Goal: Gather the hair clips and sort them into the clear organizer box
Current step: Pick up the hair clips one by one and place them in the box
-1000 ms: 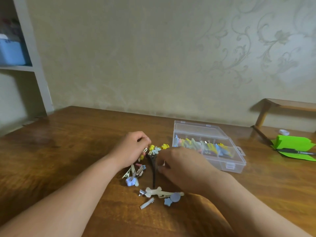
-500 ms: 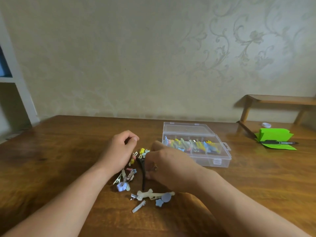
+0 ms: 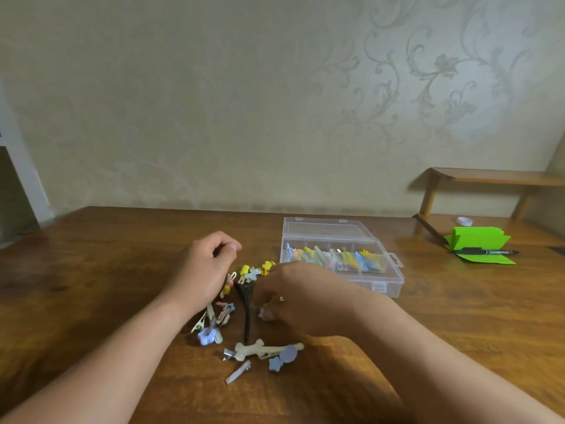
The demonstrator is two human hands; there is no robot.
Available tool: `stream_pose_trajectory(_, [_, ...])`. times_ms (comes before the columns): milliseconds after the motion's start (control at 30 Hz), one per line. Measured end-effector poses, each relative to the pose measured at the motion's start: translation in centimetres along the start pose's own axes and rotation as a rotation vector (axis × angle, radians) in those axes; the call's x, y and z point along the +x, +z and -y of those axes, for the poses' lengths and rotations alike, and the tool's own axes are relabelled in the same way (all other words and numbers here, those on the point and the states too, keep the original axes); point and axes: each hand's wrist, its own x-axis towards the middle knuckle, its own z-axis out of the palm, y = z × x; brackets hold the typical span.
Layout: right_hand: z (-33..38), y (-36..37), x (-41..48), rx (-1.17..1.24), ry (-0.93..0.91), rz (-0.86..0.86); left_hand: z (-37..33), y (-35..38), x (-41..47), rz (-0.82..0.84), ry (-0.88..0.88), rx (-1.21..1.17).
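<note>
Loose hair clips lie in a pile on the wooden table (image 3: 91, 270): a long black clip (image 3: 246, 313), a cream bone-shaped clip (image 3: 253, 348), a lavender flower clip (image 3: 206, 336), a blue star clip (image 3: 274, 363) and yellow clips (image 3: 244, 269). My left hand (image 3: 204, 270) rests at the pile's left edge, fingers curled, thumb against forefinger, nothing visible in it. My right hand (image 3: 305, 295) hovers over the pile's right side and pinches a small yellow clip (image 3: 273, 300). The clear organizer box (image 3: 394, 289) stands open behind it, with several colourful clips (image 3: 336, 258) in its back compartments.
A green paper stack (image 3: 477, 237) with a black marker (image 3: 486, 251) across it lies at the right. A white cap (image 3: 464, 221) sits behind it, under a small wooden shelf (image 3: 489, 175). The wall runs along the table's far edge.
The view has swung to the right. My right hand's fingertips have curled in beside the black clip and closed on a small clip. My left hand has kept its place.
</note>
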Motion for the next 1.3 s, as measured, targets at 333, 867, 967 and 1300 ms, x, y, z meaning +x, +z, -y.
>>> stream_pose_trajectory(333, [-1.4,-1.5,-0.3,0.275,0.085,-0.273,-0.3,-0.1,-0.3,0.033,-0.03,0.028])
stream_pose_trajectory(867, [-3.0,-3.6,-1.4,0.408,0.261,-0.388,0.3,0.2,0.1,0.082,-0.053,0.051])
stream_pose_trajectory(967, [1.0,-1.2,-0.4,0.257,0.099,-0.173,0.6,0.0,0.3,0.09,-0.057,0.027])
stream_pose_trajectory(1300, [-1.2,-2.5,-0.9,0.366,0.169,-0.117,0.5,0.1,0.2,0.081,-0.062,0.076])
